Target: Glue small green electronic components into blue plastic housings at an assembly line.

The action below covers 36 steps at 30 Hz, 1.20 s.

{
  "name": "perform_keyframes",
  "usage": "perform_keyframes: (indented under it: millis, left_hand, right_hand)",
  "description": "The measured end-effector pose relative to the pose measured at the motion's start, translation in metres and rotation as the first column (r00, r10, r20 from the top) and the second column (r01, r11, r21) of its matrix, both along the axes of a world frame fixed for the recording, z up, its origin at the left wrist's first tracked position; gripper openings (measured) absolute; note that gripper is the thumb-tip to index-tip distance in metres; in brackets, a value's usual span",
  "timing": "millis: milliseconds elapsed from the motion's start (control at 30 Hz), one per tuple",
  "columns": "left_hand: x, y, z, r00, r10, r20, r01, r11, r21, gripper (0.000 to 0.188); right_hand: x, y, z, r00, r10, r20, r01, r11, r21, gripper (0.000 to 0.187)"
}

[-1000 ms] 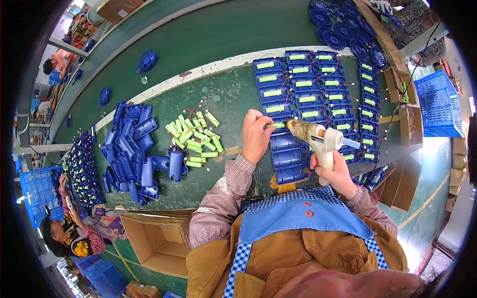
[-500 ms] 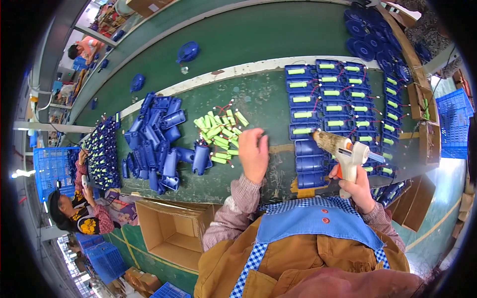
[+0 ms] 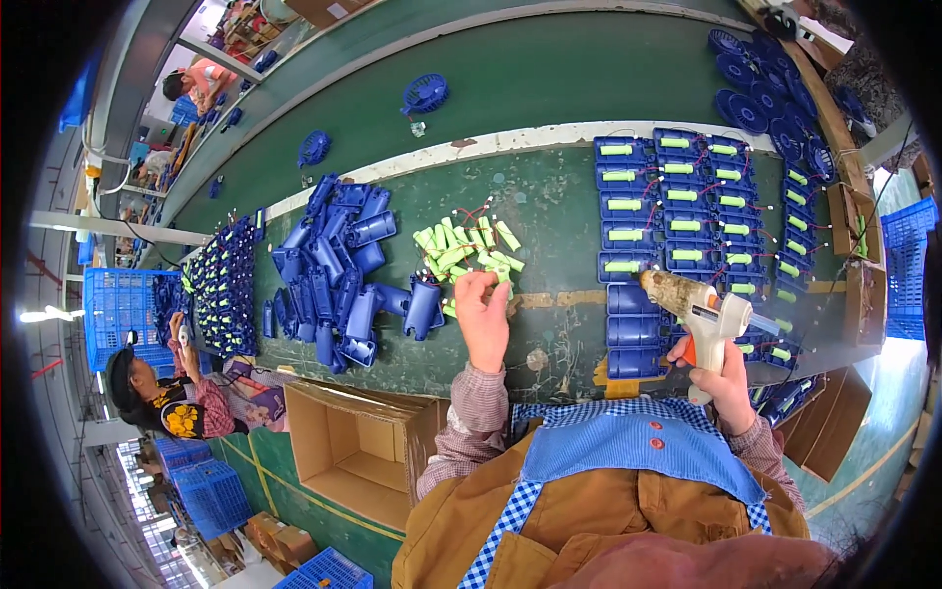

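My right hand (image 3: 724, 375) is closed round the grip of a white glue gun (image 3: 718, 324). Its dirty brown nozzle points up and left, close to the lowest filled blue plastic housing (image 3: 628, 267) of the left column. My left hand (image 3: 483, 324) is at the near edge of a pile of light-green cylindrical batteries (image 3: 453, 240) with wires. Its fingers are bent and the thumb stands apart; no battery is plainly held. Several housings in columns hold one green battery each. Below the left column lie bare blue housings (image 3: 633, 329) without batteries.
A heap of loose blue housings (image 3: 329, 275) lies left of the batteries. Blue round fan-like covers (image 3: 427, 93) rest on the green belt beyond a pale rail. An open cardboard box (image 3: 358, 447) stands at the near left. Another person (image 3: 186, 393) works at the far left.
My left hand has moved left to the batteries' near edge. The glue gun stays in my right hand beside the same housing. The whole view has shifted slightly.
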<state>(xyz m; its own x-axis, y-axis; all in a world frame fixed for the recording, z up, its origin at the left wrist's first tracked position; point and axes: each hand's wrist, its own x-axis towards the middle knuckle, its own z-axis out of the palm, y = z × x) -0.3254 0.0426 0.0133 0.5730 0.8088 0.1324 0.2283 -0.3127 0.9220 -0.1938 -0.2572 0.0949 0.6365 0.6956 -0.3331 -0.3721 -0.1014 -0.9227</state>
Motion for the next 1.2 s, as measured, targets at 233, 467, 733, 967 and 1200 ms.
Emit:
perform_keyframes:
  millis: [233,467,733,967,1200]
  left_hand:
    - [-0.013,0.016,0.054,0.626,-0.063,0.777,0.612,0.657,-0.44,0.015]
    - [-0.01,0.018,0.03,0.982,-0.19,0.025,0.191,0.98,-0.063,0.013]
    - [-0.006,0.012,0.017,0.953,-0.259,0.158,0.303,0.837,-0.456,0.015]
    - [-0.004,0.006,0.001,0.944,-0.331,0.018,0.326,0.917,-0.228,0.025]
    - [0.005,-0.003,0.018,0.949,-0.215,-0.232,0.247,0.962,0.119,0.023]
  right_hand:
    - [0.001,-0.003,-0.003,1.0,-0.009,-0.007,0.009,1.0,0.014,0.046]
    - [0.001,-0.001,-0.007,1.0,-0.022,-0.017,0.023,0.999,0.047,0.047]
    - [0.0,-0.003,-0.005,0.999,-0.017,-0.031,0.018,0.999,0.049,0.044]
    - [-0.001,-0.003,-0.006,0.999,-0.015,-0.037,0.017,0.998,0.06,0.045]
    - [0.0,-0.002,-0.005,1.0,0.005,-0.026,-0.003,0.998,0.063,0.044]
